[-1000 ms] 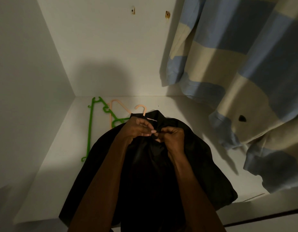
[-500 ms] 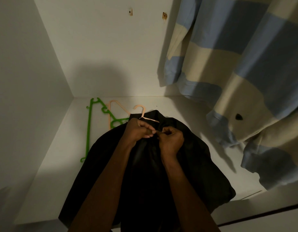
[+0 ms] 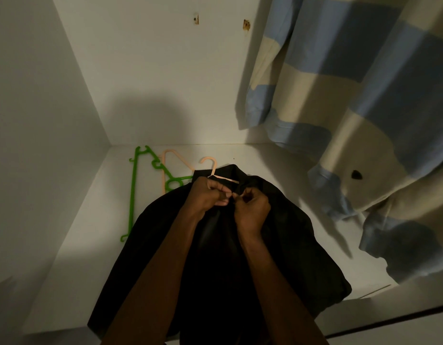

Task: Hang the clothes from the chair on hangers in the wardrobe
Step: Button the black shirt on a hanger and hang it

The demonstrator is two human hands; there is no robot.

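A black shirt [image 3: 302, 257] lies spread on the white wardrobe floor [image 3: 73, 257], with a peach hanger [image 3: 210, 168] inside its collar; only the hook and part of one arm of the hanger show. My left hand [image 3: 208, 197] and my right hand [image 3: 252, 210] meet just below the collar, each pinching the black fabric at the front opening. Both sets of fingers are curled tight. What sits between the fingertips is too dark to make out.
A green hanger [image 3: 133, 195] and a second peach hanger [image 3: 170, 158] lie on the floor at the back left. A blue-and-cream striped garment [image 3: 352, 108] hangs at the right, close to the black shirt. White walls close in the left and back.
My hands have stayed at the collar with only small finger movements. The view has shifted slightly.
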